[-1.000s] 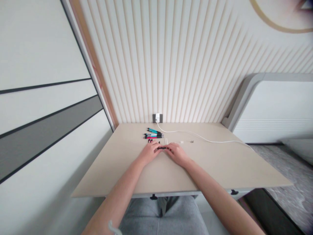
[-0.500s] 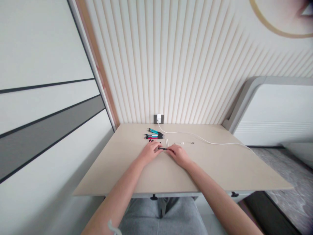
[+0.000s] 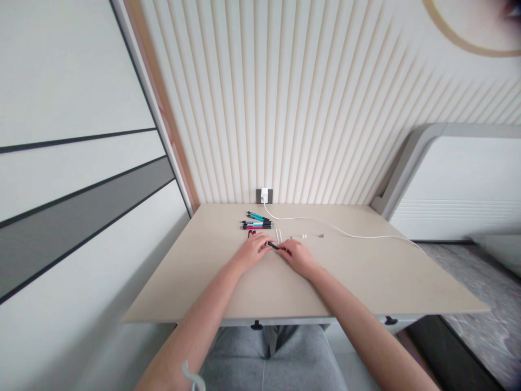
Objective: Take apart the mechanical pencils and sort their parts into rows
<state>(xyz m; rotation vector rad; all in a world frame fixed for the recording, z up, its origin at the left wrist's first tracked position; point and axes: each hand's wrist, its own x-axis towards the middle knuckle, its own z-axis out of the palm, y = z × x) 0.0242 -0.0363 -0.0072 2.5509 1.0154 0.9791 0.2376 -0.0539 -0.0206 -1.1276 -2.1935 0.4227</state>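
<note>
My left hand (image 3: 253,251) and my right hand (image 3: 296,255) rest close together on the beige table (image 3: 366,277). Between their fingertips they pinch a short black pen part (image 3: 273,246), each hand closed on one end. Just beyond my left hand lie several pens (image 3: 256,222) in teal, black and red, side by side. Two thin white refill tubes (image 3: 279,237) lie just behind my fingers. A small dark piece (image 3: 251,233) sits by my left hand.
Small white and metal bits (image 3: 305,237) lie to the right of my hands. A white cable (image 3: 345,232) runs from a plug (image 3: 264,195) at the ribbed wall across the table's right side. A padded headboard (image 3: 456,179) stands right.
The black part now shows shorter between my hands, which have drawn slightly closer. The view has shifted a little.
</note>
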